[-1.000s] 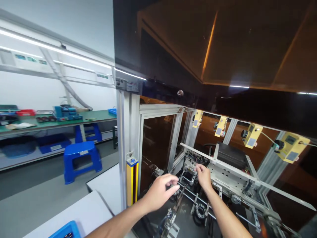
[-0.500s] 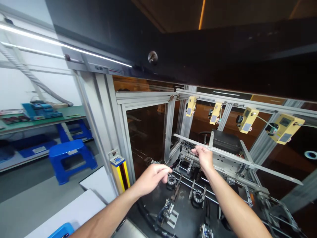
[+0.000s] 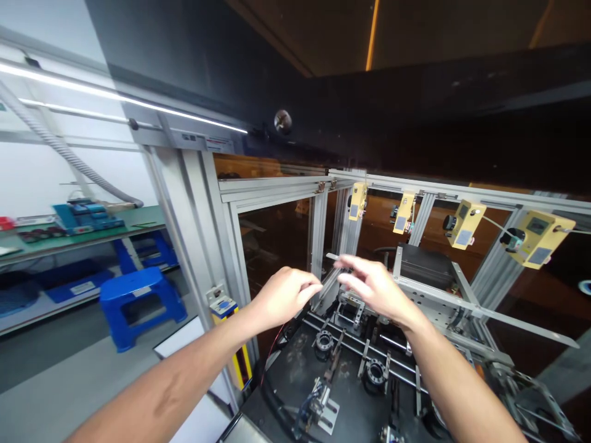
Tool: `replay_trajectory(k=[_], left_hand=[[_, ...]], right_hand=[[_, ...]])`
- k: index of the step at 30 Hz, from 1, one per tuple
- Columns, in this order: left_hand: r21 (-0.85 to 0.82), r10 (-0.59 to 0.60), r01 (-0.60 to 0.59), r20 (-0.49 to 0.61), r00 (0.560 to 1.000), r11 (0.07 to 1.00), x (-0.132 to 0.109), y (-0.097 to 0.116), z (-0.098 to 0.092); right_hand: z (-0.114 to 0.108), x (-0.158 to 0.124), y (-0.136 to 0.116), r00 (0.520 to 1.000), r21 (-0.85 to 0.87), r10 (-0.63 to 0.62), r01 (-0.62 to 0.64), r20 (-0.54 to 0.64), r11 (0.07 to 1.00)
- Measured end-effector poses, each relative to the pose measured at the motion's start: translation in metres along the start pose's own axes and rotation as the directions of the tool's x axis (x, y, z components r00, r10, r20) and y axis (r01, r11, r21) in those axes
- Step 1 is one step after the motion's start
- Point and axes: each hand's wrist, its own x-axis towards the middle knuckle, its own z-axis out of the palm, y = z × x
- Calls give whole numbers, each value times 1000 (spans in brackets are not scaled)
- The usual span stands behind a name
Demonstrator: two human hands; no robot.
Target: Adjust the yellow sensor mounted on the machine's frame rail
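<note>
My left hand (image 3: 289, 296) is closed in a pinch above the left side of the machine bed. A thin red wire (image 3: 276, 341) hangs from under it toward a thick black cable (image 3: 272, 397); the pinched part is hidden behind my fingers. Just to the right, my right hand (image 3: 376, 288) reaches toward the left fingertips, thumb and fingers apart and slightly blurred, with nothing visible in it. Below the hands lie the machine's metal rods (image 3: 344, 335), a ring-shaped fixture (image 3: 324, 340) and a second ring fixture (image 3: 375, 371).
Several yellow boxes (image 3: 466, 224) hang from the rear aluminium frame. A long flat metal bar (image 3: 526, 326) crosses behind my right arm. A dark panel (image 3: 369, 123) spans overhead. Left stand a frame post (image 3: 194, 234), a yellow-black sensor bar (image 3: 241, 366) and a blue stool (image 3: 138, 301).
My right hand has come left from the metal bar toward my left hand, its fingers spreading. The left hand has risen slightly, and the red wire now shows below it.
</note>
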Motion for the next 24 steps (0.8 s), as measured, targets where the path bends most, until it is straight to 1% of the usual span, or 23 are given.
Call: replay_trajectory(k=[1,2,3,5,7,9,10,14,17,19,21,22,24], left_hand=[[-35,4,-4,8,1000,999,11,4,1],[-65,3,-2,15,1000,998,19,6,3],[-93,-1,3,26,1000,996,26,8,4],[-136,-6,14,54,999,991,35,8,5],[-156,-14,23,58,998,987,40,6,4],[-178,-41,46,35,999,983,42,1,-1],[-193,-66,68,17,998,979,43,-2,-5],[-257,-188,156,-105,976,954,39,-21,-23],[-283,-225,173,-165,960,944,30,-36,-32],[-283,-240,179,-196,951,942,26,-42,-34],[-262,-264,197,-253,931,945,27,-45,-32],[-238,-267,201,-290,919,950,30,-45,-29],[-163,-234,187,-354,906,969,42,-44,-20]], right_hand=[[0,3,-6,990,-16,-66,69,127,998],[1,6,-7,975,-36,-94,103,201,994],[3,8,-6,967,-74,-106,126,232,989],[5,13,5,968,-236,-129,179,214,955],[4,20,19,977,-449,-151,204,150,870],[-1,30,34,987,-617,-154,151,48,772],[-4,37,42,990,-660,-142,101,-9,744],[-18,71,72,977,-721,-92,-77,-192,688],[-25,94,94,958,-717,-51,-176,-283,675],[-28,105,106,946,-698,-6,-234,-324,677],[-30,115,114,939,-672,58,-284,-338,683],[-31,119,115,939,-659,99,-304,-329,688],[-32,124,112,941,-633,183,-328,-285,701]])
